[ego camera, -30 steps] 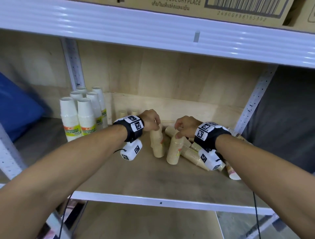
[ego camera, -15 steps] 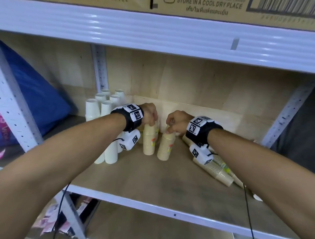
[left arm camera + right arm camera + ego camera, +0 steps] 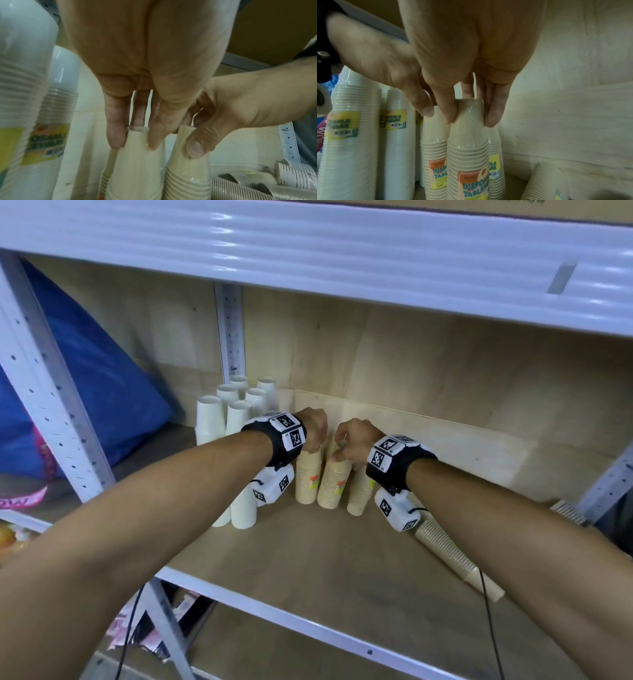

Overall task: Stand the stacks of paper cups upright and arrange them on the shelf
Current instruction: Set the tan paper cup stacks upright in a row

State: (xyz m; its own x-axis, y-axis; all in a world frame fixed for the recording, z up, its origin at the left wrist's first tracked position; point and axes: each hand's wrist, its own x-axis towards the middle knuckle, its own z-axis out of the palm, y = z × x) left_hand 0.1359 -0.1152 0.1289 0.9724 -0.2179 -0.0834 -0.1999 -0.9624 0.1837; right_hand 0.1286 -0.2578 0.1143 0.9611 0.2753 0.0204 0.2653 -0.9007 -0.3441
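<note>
Head view shows my left hand (image 3: pixel 313 429) pinching the top of one upright, plastic-wrapped stack of beige paper cups (image 3: pixel 307 477), and my right hand (image 3: pixel 352 441) pinching the top of a second beige stack (image 3: pixel 331 482) just beside it. Both stacks stand on the wooden shelf (image 3: pixel 308 563), near the back panel, right of a cluster of upright white cup stacks (image 3: pixel 239 419). A third beige stack (image 3: pixel 359 491) stands behind my right wrist.

In the left wrist view, my left fingers (image 3: pixel 115 129) and thumb curl round the narrow top cup of the stack, so that hand is clamped on it. In the right wrist view, the right fingers (image 3: pixel 494 115) and thumb grip their stack's top the same way.

More beige stacks lie on their sides to the right (image 3: pixel 452 556), so I judge the task is partly done.

I expect these stacks to be light and tall, so easy to tip. The clear wrap looks slick and the paper walls should dent under a hard squeeze. A top pinch steers them well enough while they slide; for lifting a fallen stack, I would grip mid-length, around the ribbed rims, and swing it up gently.
</note>
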